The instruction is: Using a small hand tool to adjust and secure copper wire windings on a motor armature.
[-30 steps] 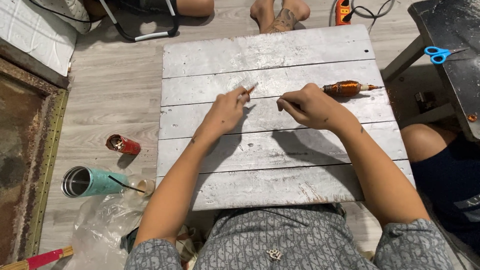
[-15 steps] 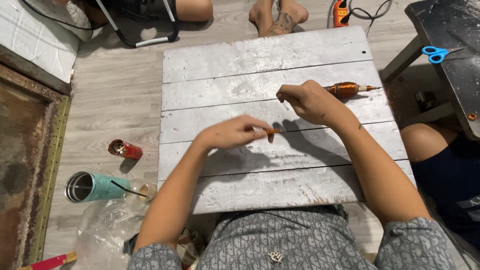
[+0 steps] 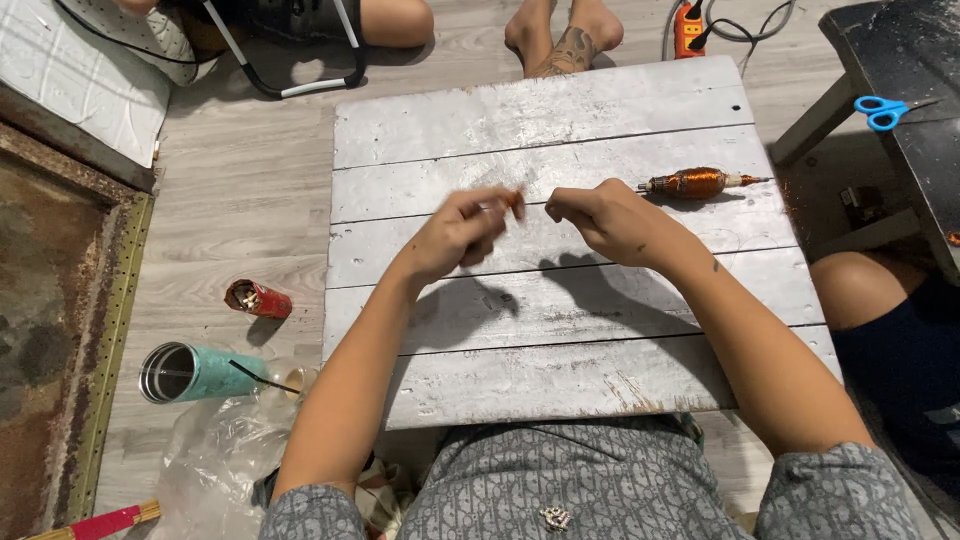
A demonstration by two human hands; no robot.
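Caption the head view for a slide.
Two hands, left and right, meet above a grey plank table; copper-wound rotor beside them.

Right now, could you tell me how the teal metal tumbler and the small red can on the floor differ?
The teal metal tumbler is the larger and longer; the small red can is shorter and slimmer. The tumbler's open mouth points left, while the can's end faces up and left. The tumbler lies beside clear plastic wrap; the can lies apart on bare floorboards. Both lie on their sides.

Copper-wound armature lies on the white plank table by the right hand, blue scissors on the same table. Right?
Not quite. The head view shows the blue scissors on the dark table at the far right, not on the white plank table. The copper-wound armature does lie on the planks beside the right hand.
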